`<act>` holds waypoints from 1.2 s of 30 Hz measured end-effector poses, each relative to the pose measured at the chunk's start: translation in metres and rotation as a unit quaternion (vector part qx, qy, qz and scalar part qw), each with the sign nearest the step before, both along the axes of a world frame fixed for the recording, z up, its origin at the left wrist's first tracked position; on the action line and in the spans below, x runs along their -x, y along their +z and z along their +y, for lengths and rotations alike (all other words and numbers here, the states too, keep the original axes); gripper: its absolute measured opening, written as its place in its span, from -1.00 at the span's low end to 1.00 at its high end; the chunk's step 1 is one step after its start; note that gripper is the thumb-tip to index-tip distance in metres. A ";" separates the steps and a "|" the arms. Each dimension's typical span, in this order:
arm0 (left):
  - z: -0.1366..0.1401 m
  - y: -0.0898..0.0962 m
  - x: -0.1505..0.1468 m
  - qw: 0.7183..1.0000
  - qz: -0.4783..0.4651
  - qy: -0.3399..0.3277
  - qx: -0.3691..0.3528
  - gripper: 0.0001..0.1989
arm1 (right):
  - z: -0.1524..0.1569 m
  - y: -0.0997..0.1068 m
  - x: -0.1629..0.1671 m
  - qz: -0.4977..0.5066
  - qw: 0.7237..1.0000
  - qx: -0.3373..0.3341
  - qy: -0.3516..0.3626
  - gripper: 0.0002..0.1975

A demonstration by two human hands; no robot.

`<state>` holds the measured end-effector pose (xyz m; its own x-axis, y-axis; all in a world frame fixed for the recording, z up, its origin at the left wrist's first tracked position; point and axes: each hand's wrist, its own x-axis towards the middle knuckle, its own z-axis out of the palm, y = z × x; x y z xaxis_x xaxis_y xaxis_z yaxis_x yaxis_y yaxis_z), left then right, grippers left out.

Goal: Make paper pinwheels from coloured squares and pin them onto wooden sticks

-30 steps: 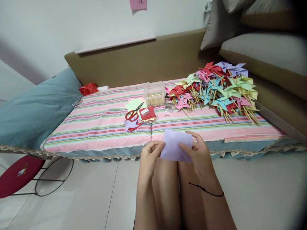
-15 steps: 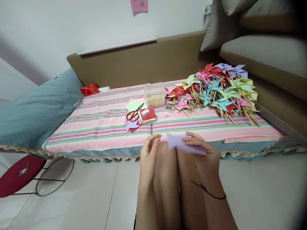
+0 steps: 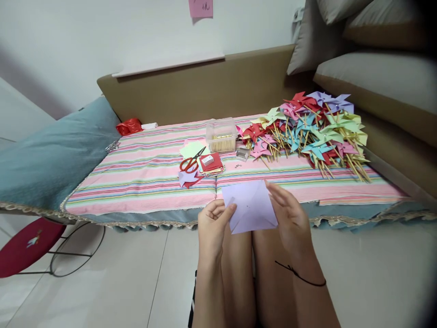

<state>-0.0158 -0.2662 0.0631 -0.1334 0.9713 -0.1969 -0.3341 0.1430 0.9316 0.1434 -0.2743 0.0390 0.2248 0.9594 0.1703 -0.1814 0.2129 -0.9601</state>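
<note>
A square sheet of purple paper (image 3: 251,205) faces me above my knees, with slits running in from its corners and a small mark at its middle. My left hand (image 3: 215,218) pinches its left edge, thumb on the front. At the right edge my right hand (image 3: 290,214) holds it too, fingers mostly behind the sheet. Beyond the paper, on the striped cloth, lie red-handled scissors (image 3: 190,164), a purple cut paper piece (image 3: 187,176) and a stack of red paper (image 3: 212,164) with a small white box (image 3: 207,160) on top.
Many finished paper pinwheels (image 3: 317,132) on sticks are heaped at the right. A clear plastic box (image 3: 221,136) of sticks and a small open container (image 3: 242,154) stand mid-cloth. A red stool (image 3: 32,246) is at lower left; cushions (image 3: 372,77) fill the right side.
The purple paper has turned from a slanted, blurred position in my right hand to face me flat. My left hand, apart from it before, now grips its left edge.
</note>
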 end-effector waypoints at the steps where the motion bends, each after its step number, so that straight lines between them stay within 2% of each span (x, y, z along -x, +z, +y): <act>1: 0.001 -0.001 0.001 1.000 0.005 0.001 0.001 -0.77 | 0.000 0.001 0.000 0.047 0.998 0.047 0.019 -0.52; 4: 0.002 -0.005 0.003 1.000 0.018 -0.018 0.003 -0.77 | 0.000 0.000 0.000 0.095 0.986 0.128 0.053 -0.30; 7: 0.003 -0.008 0.004 0.999 0.025 -0.034 0.000 -0.74 | 0.001 -0.002 0.001 0.065 0.987 0.143 0.014 -0.24; 10: 0.005 -0.011 0.004 0.999 0.030 -0.020 0.000 -0.75 | 0.002 -0.006 0.001 0.038 0.988 0.149 -0.008 -0.32; 17: 0.007 -0.014 0.005 0.999 -0.017 0.000 0.031 -0.67 | 0.002 -0.008 0.000 0.021 0.990 0.139 0.009 -0.52; 21: 0.006 -0.015 0.004 0.998 -0.039 -0.014 0.036 -0.59 | 0.001 -0.008 0.001 0.011 0.992 0.127 0.000 -0.63; 26: 0.007 -0.017 0.003 0.998 -0.061 0.010 0.033 -0.51 | 0.001 -0.007 0.002 0.000 0.993 0.117 0.001 -0.69; 31: 0.008 -0.018 0.004 0.997 -0.060 0.017 0.046 -0.54 | 0.002 -0.008 0.003 0.008 0.994 0.108 0.001 -0.74; 33: 0.007 -0.016 0.005 0.998 -0.048 0.000 0.038 -0.62 | 0.003 -0.009 0.002 0.016 0.994 0.108 -0.008 -0.75; 36: 0.005 -0.013 0.004 0.996 -0.030 -0.081 0.038 -0.62 | 0.004 -0.010 0.001 0.017 0.994 0.111 -0.018 -0.73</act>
<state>-0.0193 -0.2611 0.0497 0.0379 0.9613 -0.2731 -0.3551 0.2684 0.8955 0.1419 -0.2705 0.0292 0.2620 0.9636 -0.0528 -0.2114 0.0039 -0.9774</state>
